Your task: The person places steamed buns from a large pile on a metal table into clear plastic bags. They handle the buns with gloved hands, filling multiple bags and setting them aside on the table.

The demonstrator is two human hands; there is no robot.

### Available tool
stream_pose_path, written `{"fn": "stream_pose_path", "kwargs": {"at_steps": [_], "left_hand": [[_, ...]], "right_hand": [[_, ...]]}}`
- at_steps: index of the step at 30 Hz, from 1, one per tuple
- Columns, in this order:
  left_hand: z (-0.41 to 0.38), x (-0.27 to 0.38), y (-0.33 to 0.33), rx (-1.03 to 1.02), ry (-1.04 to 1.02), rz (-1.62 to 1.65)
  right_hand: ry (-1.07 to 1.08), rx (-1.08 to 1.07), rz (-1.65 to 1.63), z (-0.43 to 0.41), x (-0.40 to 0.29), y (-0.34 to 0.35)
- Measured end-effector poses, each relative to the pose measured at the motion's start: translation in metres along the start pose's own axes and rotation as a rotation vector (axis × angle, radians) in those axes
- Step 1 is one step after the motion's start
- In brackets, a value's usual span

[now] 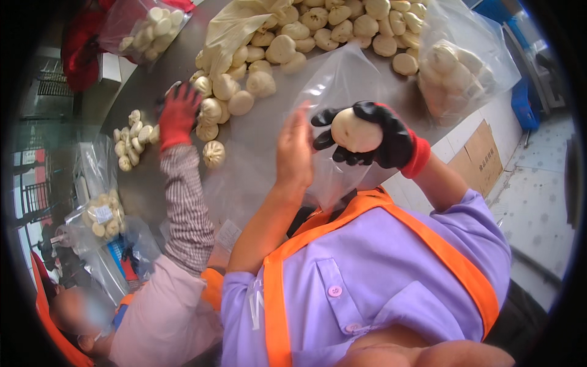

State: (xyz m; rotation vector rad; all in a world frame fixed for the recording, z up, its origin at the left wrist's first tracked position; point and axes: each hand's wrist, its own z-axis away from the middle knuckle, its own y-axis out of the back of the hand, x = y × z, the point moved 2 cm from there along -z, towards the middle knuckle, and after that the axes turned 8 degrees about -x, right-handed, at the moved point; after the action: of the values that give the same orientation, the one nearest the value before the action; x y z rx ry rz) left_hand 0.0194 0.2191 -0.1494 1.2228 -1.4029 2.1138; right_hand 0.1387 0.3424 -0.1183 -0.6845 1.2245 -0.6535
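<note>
My right hand [383, 135], in a black-coated glove with a red cuff, grips a pale steamed bun [357, 130] with its flat underside up. My bare left hand [296, 147] is raised beside it, fingers extended, against a clear plastic bag [341, 78] that hangs around and below the two hands. Whether the left hand pinches the bag's edge cannot be told. Beyond the hands, a large heap of pleated buns [316, 27] covers the far part of the metal table [257, 133]. A filled clear bag of buns [451, 78] stands at the right.
At the left a co-worker's red-gloved hand [178, 112] reaches to the buns, near a small bun pile [133, 142]. Bagged buns [104, 215] lie at the lower left, and another filled bag [153, 30] is at the upper left. A cardboard box [479, 156] stands below the table's right edge.
</note>
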Motion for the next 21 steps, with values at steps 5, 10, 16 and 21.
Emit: {"fn": "stream_pose_path", "kwargs": {"at_steps": [5,10,16,21], "left_hand": [[0.029,0.004,-0.016,0.047,0.081,0.027],[0.036,0.017,-0.017,0.063,0.016,0.290],[0.053,0.058,0.024,0.084,-0.212,0.450],[0.071,0.097,0.037,0.232,-0.380,0.482]], "right_hand": [[0.346,0.236,1.220,-0.007,0.024,0.037],[0.345,0.484,1.559,-0.009,-0.012,-0.005],[0.702,0.216,0.586,0.020,-0.090,-0.010],[0.703,0.499,1.075,-0.081,-0.045,0.138]]}}
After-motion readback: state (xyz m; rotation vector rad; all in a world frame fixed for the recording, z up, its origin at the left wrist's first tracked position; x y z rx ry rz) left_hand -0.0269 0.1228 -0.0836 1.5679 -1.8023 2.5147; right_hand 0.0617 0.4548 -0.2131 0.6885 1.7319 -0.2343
